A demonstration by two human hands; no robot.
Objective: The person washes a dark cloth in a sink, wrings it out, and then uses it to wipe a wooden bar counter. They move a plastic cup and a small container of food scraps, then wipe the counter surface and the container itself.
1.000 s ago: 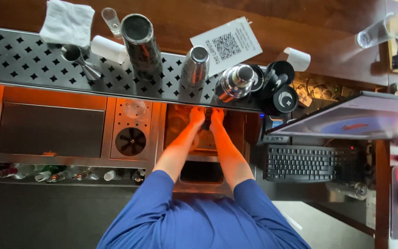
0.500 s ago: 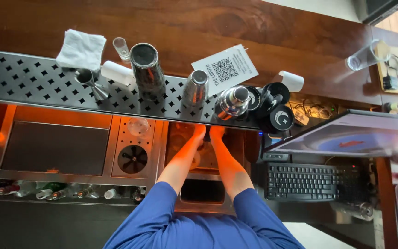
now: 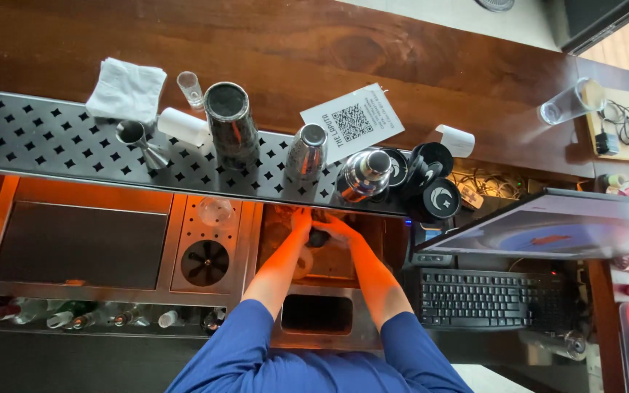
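Both my arms, in blue sleeves, reach forward into a small steel sink (image 3: 343,273) below the bar top. My left hand (image 3: 301,220) and my right hand (image 3: 338,228) are close together at the sink's far side. Their fingers meet on a small dark object (image 3: 318,237), which is too small to identify. A pale rounded thing (image 3: 302,263) shows under my left forearm. The bar top's edge partly hides my fingertips.
On the perforated steel drip tray (image 3: 38,138) stand a tall shaker tin (image 3: 228,124), a smaller tin (image 3: 307,151), a capped shaker (image 3: 364,175), a jigger (image 3: 140,142) and a shot glass (image 3: 189,87). A glass rinser (image 3: 205,262) is on the left, a keyboard (image 3: 485,298) and a screen (image 3: 547,229) on the right.
My hands stay together on the dark object in the sink. My head has tipped, so the bar top and tray sit lower in view.
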